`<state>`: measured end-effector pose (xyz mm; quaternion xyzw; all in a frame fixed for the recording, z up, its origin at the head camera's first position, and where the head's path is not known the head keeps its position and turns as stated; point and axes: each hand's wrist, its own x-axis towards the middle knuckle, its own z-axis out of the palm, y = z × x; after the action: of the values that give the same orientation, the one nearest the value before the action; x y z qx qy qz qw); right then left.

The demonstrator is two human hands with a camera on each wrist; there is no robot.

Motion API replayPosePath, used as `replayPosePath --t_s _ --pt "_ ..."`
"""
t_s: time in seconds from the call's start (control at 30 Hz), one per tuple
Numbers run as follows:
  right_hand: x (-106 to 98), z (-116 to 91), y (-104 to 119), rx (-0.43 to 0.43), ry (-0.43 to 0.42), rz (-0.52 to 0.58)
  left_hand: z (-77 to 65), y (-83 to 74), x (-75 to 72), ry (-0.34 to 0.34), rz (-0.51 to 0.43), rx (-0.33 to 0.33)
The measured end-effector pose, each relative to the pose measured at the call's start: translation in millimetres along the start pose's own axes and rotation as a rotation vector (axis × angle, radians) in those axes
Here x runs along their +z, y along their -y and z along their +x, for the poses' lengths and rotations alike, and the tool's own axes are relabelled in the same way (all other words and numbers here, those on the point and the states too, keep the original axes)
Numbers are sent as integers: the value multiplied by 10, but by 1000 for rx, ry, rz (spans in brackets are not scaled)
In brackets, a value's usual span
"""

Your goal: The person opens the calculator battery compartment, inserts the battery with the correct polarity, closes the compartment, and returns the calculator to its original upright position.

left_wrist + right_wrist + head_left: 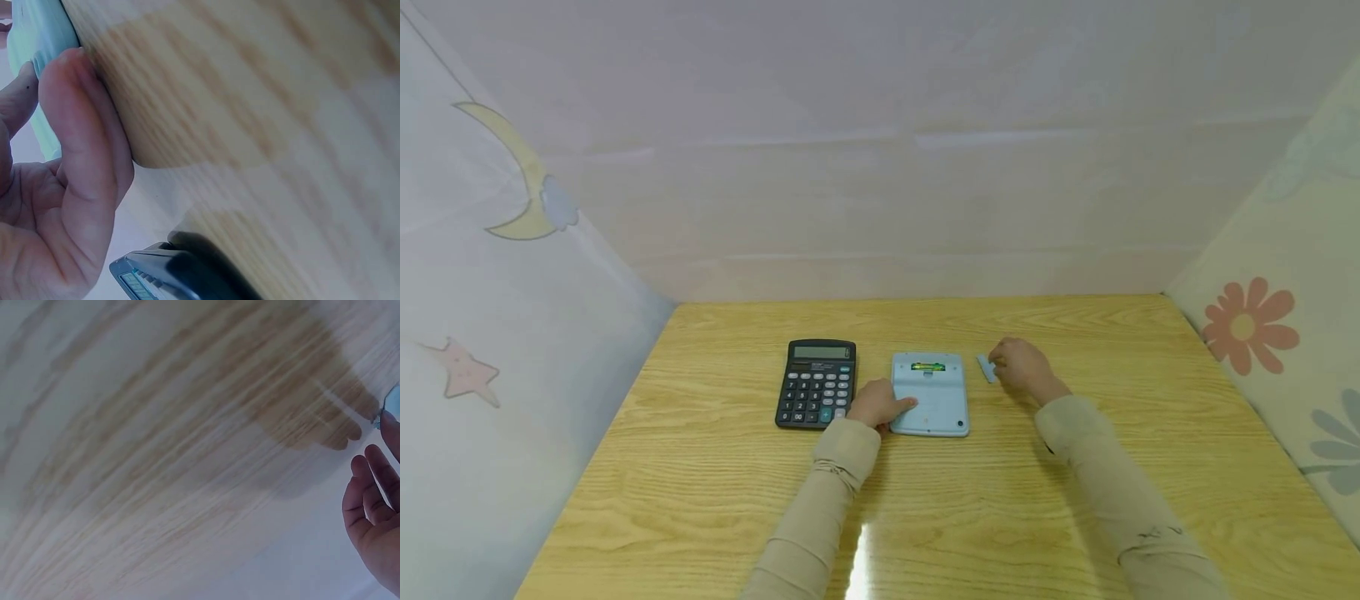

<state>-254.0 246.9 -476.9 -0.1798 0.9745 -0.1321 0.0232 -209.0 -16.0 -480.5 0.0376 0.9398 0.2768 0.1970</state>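
A light blue calculator lies face down on the table, with a green battery showing in its uncovered compartment near the top. My left hand grips its left edge, thumb on the back and fingers curled at the side, as the left wrist view also shows around the blue casing. To the right of the calculator, my right hand pinches a small light blue battery cover by its right side. Only part of that cover appears at the edge of the right wrist view.
A black calculator lies face up just left of my left hand. The wooden table meets a pale cloth wall at the back, and printed side walls stand at left and right.
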Motion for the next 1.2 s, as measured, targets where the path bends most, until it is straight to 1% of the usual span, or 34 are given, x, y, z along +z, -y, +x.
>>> replayPosePath --t_s 0.07,0.2,0.33,0.47,0.6,0.8,1.2 --pt "7 -7 -11 2 -10 17 9 4 5 -2 -2 -2" --pt "13 -24 -23 31 -17 76 31 14 10 -3 -10 -10" --pt "9 -34 -34 38 -19 105 45 22 16 -6 -16 -15" --pt "11 -46 -39 43 -27 134 39 22 15 -7 -18 -14" --pt "20 -50 -54 55 -45 194 30 15 9 -4 -22 -9" --pt "19 -62 -75 51 -74 268 21 9 2 -4 -24 -8" --pt "34 -69 -42 39 -113 286 6 14 11 -14 -19 5"
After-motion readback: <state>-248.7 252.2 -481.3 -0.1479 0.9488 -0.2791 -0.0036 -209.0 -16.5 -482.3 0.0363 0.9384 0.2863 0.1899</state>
